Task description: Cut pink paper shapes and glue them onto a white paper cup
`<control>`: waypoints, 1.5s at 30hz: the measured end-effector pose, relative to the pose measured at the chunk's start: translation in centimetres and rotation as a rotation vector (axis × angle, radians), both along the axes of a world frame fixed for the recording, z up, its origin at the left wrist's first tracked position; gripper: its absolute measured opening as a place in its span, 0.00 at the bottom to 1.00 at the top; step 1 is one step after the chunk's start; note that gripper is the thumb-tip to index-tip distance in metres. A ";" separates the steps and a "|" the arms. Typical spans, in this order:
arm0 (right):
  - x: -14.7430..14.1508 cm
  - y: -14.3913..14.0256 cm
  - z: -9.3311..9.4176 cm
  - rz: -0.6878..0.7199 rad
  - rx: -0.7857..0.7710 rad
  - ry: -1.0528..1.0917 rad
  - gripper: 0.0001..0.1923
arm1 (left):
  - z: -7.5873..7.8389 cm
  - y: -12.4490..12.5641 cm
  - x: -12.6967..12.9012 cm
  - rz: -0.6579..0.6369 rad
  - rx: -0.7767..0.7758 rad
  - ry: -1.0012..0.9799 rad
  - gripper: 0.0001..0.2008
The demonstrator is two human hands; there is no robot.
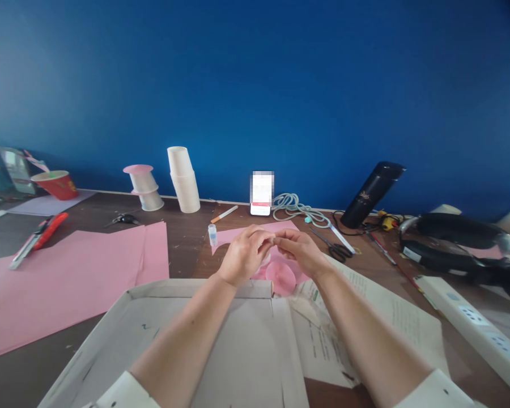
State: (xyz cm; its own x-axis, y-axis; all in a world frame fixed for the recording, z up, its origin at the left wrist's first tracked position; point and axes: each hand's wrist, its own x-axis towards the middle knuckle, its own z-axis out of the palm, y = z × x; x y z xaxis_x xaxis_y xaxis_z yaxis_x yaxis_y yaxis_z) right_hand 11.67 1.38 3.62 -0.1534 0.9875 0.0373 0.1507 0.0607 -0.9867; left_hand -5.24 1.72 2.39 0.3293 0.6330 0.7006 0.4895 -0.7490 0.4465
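Both hands meet above the middle of the table. The left hand (243, 254) and the right hand (298, 250) are curled, fingertips pressed together on a small pale item held between them; what it is cannot be told. Just below the hands lies a pink paper disc (280, 276) on a pink paper scrap (255, 233).

Handling judgement: the disc is thin, light and limp. It creases and tears easily, so grip it at the rim with fingertips only.

Surroundings:
- Small glue bottle (212, 234), upright, just left of the hands.
- Scissors (336, 248), right of the hands.
- Open cardboard box (170, 317), near side, under the forearms.
- Printed sheet (391, 317), near right.
- Large pink paper sheet (68, 277), left.
- Stack of paper cups (183, 179), far side.
- Power strip (476, 326), right edge.

The box wall and scissors crowd the working area.
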 end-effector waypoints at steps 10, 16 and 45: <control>0.5 0.1 0.0 0.037 0.007 -0.052 0.17 | 0.1 -0.2 0.0 -0.024 -0.018 0.019 0.06; 0.6 0.1 -0.1 0.045 -0.004 -0.039 0.14 | 0.2 -0.2 0.0 -0.016 -0.027 0.023 0.06; -0.5 0.4 -1.7 -0.397 0.602 -0.697 0.14 | 0.8 0.1 -1.0 0.242 -0.244 0.070 0.04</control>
